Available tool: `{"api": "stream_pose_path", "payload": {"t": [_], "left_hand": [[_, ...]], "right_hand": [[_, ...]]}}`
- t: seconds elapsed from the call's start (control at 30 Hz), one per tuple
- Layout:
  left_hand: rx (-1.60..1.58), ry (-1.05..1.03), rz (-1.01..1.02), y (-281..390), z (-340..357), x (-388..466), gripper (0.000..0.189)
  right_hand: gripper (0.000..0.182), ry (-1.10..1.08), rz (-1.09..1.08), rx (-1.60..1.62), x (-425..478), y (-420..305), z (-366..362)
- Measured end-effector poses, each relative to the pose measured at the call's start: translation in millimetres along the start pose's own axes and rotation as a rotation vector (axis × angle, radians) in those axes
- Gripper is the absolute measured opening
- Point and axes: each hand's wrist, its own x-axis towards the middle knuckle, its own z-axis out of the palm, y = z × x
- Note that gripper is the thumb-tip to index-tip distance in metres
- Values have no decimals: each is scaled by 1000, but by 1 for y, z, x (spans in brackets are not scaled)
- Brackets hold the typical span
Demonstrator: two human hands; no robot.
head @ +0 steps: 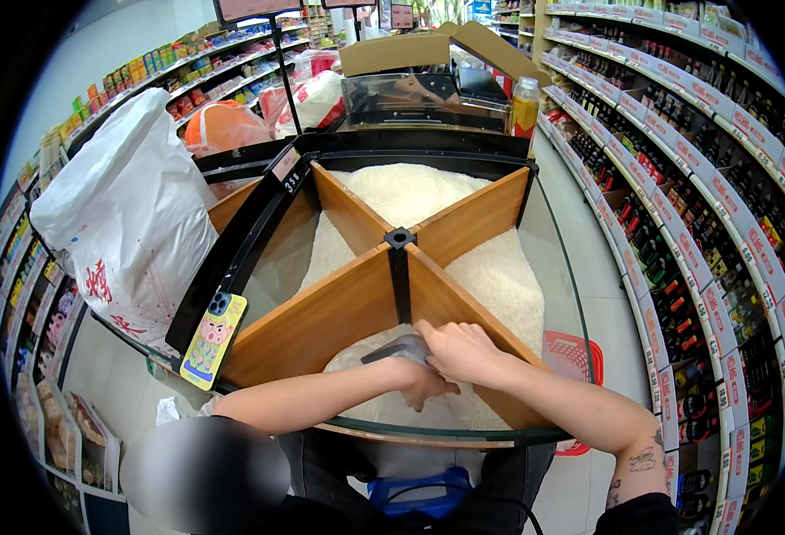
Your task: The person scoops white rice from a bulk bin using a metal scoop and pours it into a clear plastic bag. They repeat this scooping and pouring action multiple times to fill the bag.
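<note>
Both my hands are inside the front compartment of a divided bin, low over white rice [492, 413]. My right hand [462, 351] is closed around the back end of a grey see-through scoop [399, 348], whose blade points left. Just below it is my left hand [422, 384], its wrist crossing under the scoop and its fingers pointing down and right. Whether the left fingers hold anything is hidden. Wooden dividers [325, 311] meet at a black centre post [400, 267]. Rice also lies in the far compartment [409, 194] and the right one [506, 287].
A phone in a yellow cartoon case [213, 341] rests on the bin's left rim. Beside that rim stands a large white sack [131, 214]. A red basket [566, 351] sits on the floor at right, near shelves of bottles [693, 287]. Glass [432, 433] edges the bin's front.
</note>
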Motion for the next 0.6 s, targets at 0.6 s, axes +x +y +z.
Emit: {"api": "stream_pose_path", "payload": {"t": [0.6], "left_hand": [[160,117,85,25,-15,-28,76]], "right_hand": [[49,-367,-54,56,-6,-2,-17]]}}
